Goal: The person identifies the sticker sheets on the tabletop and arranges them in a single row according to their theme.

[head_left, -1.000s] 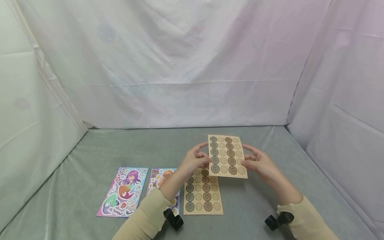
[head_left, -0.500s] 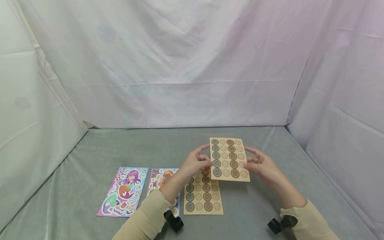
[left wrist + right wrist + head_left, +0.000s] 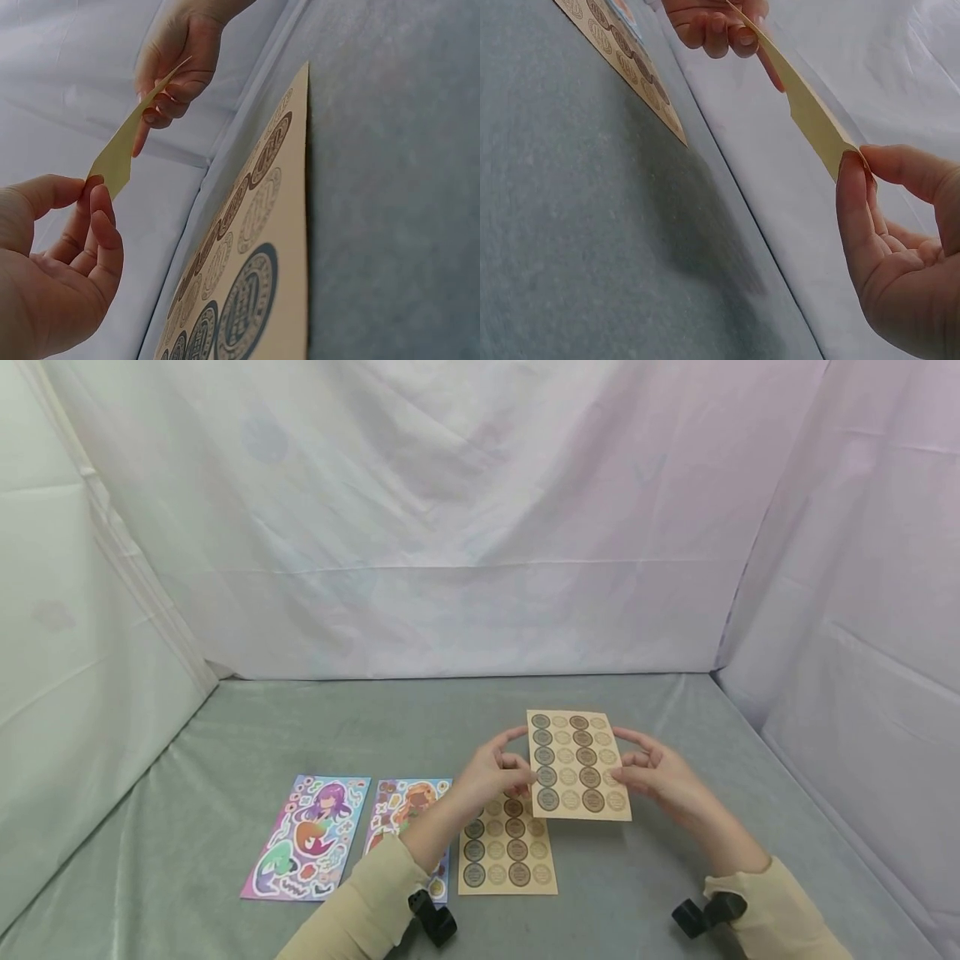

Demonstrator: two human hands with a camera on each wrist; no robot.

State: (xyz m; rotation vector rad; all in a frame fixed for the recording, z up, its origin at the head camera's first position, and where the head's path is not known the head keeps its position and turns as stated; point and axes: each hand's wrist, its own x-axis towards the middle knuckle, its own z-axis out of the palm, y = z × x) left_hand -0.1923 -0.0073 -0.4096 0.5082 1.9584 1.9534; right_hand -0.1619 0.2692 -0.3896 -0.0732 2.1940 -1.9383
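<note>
A tan sticker sheet (image 3: 576, 766) with rows of round stamp-like stickers is held up above the table, tilted toward the head camera. My left hand (image 3: 489, 774) pinches its left edge between thumb and fingers. At the opposite edge, my right hand (image 3: 660, 779) pinches it the same way. Both wrist views show the raised sheet (image 3: 124, 150) nearly edge-on and slightly bent. Flat on the table below lies a second tan sticker sheet (image 3: 507, 868), its upper part hidden by the left hand and the raised sheet.
Left of the tan sheets lie two colourful mermaid sticker sheets: a purple-haired one (image 3: 309, 839) and an orange-haired one (image 3: 412, 802), partly covered by the left forearm. Grey cloth covers the table (image 3: 360, 727). White curtains (image 3: 480, 527) enclose the back and sides.
The raised sheet has shifted slightly to the right and lower in the head view, both hands moving along with it. The sheets on the table stay in place.
</note>
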